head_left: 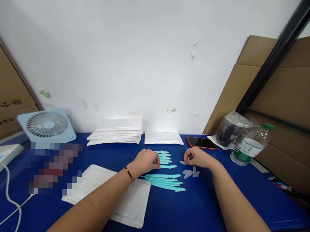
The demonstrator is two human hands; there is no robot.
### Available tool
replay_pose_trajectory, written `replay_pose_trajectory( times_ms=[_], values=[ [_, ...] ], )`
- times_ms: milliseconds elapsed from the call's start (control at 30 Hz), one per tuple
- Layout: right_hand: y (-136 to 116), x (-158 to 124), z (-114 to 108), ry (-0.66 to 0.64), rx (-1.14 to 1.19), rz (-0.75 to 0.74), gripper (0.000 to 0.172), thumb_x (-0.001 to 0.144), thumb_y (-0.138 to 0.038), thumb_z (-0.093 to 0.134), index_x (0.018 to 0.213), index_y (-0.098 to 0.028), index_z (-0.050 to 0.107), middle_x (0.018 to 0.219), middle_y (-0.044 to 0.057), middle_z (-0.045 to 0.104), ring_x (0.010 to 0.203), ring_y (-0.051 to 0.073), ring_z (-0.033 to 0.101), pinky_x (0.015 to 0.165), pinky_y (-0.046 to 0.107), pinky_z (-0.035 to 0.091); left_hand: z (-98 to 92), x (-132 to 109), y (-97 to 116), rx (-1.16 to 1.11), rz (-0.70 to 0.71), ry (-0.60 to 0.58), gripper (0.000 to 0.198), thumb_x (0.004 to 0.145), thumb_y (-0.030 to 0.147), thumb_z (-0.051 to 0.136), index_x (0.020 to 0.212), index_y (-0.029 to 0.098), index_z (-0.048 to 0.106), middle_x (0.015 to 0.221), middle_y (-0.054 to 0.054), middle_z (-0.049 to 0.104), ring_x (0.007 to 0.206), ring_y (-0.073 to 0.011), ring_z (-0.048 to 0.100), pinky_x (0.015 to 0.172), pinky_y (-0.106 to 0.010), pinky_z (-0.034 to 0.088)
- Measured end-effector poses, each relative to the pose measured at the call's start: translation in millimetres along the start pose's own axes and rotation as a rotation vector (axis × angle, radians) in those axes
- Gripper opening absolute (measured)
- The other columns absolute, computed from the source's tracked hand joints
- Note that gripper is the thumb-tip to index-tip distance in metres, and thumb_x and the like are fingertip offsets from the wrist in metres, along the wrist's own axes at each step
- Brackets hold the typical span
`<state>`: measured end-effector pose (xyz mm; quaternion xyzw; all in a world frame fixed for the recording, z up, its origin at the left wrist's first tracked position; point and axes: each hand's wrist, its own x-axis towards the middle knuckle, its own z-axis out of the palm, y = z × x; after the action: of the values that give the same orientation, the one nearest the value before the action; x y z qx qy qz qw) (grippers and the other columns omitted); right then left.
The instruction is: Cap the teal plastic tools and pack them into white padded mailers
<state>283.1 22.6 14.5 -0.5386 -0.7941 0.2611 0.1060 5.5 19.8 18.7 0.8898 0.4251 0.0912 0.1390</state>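
My left hand point(148, 159) is closed, its fingers pinching the handle end of a turquoise eyebrow razor point(169, 167) whose blade end points right. Just beyond it lies a row of similar razors point(165, 157), partly covered by my fingers. Nearer to me, another group of turquoise razors point(167, 181) lies fanned out on the blue table. My right hand point(195, 157) is pinched close to the table, with a small translucent blade cover point(182, 162) at its fingertips. Several loose clear covers point(187, 173) lie just below that hand.
A white padded envelope point(130, 204) lies under my left forearm. Against the wall are stacked envelopes point(115, 129) and a single envelope point(163, 137). A phone point(202, 143), a water bottle point(248, 147) and a bagged dark item point(227, 131) stand right; a blue fan point(48, 125) stands left.
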Motion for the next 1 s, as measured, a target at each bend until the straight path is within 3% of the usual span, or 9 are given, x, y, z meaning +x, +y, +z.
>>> replay_pose_trajectory(
  times_ms=[200, 500, 1000],
  values=[
    [-17, 2, 9, 0.032, -0.046, -0.135, 0.006, 0.062, -0.015, 0.059, 0.064, -0.015, 0.065, 0.064, 0.001, 0.063, 0.054, 0.011, 0.054, 0.049, 0.02, 0.039, 3.4, 1, -1, 0.09, 0.043, 0.054, 0.016, 0.073, 0.024, 0.053, 0.07, 0.02, 0.068, 0.07, -0.001, 0.068, 0.063, -0.0137, 0.058, 0.056, -0.023, 0.034],
    [-30, 4, 13, 0.107, -0.111, -0.213, 0.007, 0.061, -0.013, 0.058, 0.058, -0.016, 0.064, 0.064, 0.001, 0.063, 0.055, 0.01, 0.054, 0.05, 0.019, 0.038, 4.4, 3, -5, 0.055, 0.044, 0.056, 0.017, 0.073, 0.025, 0.052, 0.069, 0.02, 0.068, 0.07, -0.002, 0.068, 0.062, -0.0136, 0.058, 0.054, -0.021, 0.035],
    [-35, 6, 18, 0.07, 0.041, -0.164, 0.009, 0.062, -0.016, 0.058, 0.064, -0.015, 0.066, 0.061, 0.0, 0.065, 0.054, 0.01, 0.054, 0.05, 0.019, 0.038, 4.6, 3, -8, 0.025, 0.061, 0.036, 0.021, 0.077, 0.029, 0.049, 0.073, 0.019, 0.067, 0.075, -0.003, 0.068, 0.066, -0.014, 0.058, 0.056, -0.021, 0.037]
  ],
)
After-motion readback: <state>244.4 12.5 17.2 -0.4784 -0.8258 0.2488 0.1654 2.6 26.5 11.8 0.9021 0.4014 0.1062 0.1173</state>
